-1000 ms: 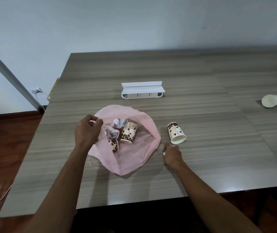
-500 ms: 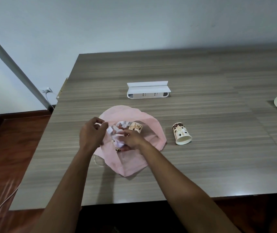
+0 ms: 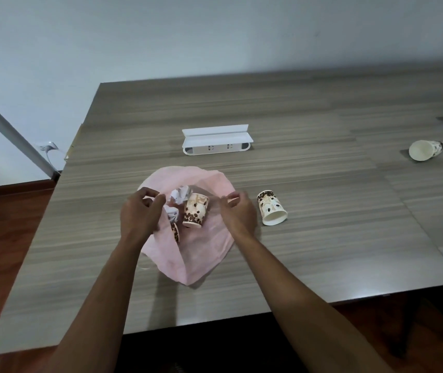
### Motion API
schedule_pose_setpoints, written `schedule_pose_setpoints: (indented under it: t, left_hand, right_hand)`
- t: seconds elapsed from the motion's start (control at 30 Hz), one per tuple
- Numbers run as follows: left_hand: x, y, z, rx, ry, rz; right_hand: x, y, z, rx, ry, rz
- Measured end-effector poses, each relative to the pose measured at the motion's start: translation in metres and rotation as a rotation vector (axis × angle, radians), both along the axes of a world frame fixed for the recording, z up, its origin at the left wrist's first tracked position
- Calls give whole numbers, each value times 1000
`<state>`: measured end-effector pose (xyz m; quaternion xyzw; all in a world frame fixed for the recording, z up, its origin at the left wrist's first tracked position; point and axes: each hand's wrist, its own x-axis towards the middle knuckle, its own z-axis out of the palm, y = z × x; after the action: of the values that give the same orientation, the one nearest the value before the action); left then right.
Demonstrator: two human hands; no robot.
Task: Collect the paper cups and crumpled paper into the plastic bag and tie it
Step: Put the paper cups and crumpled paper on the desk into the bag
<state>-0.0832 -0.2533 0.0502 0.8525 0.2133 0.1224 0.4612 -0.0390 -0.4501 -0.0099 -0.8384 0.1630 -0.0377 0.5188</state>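
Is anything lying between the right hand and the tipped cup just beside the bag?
Nothing visible: only bare table separates the right hand from the cup, which lies on its side just right of the pink bag.

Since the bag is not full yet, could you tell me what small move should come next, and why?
Probably the right hand should reach for the brown-spotted paper cup lying on its side just right of the pink plastic bag, while the left hand grips the rim.
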Motion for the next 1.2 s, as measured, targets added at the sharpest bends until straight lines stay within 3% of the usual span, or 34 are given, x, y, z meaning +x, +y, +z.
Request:
schedule_pose_setpoints:
  t: [0.13,0.33,0.5,0.6,0.7,0.83,0.9,1.0,1.07,1.13,1.2]
  left_hand:
    - [5,-16,-3,-55,4,-33]
    - [1,-25,0,-163,-29,-49]
    - [3,-15,2,-185,-74,46]
    - [7,-11,5,-226,-90,103]
    - [12,-9,7,-275,-115,128]
    - [13,-9,9,-295,-130,129]
    - [11,-11,10,-307,-136,127]
    - [8,-10,12,-310,-136,113]
    - [7,-9,13,-318,-142,108]
    - [6,-7,14,-323,-146,111]
    - [4,-5,15,-319,-145,118]
  right_hand:
    - [16,-46,-26,-205,0,-255]
    - [25,-103,-63,-319,359,-193]
    - [23,-107,-66,-29,360,-307]
    - [18,-98,-44,159,181,-381]
    - [12,-82,-21,354,54,-163]
    - [3,-43,-2,315,302,250]
    - [2,-14,1,340,420,322]
    - [2,27,7,445,370,317]
    - [-1,45,20,490,333,481]
    - [-2,48,26,312,320,673]
    - [-2,37,21,113,220,692]
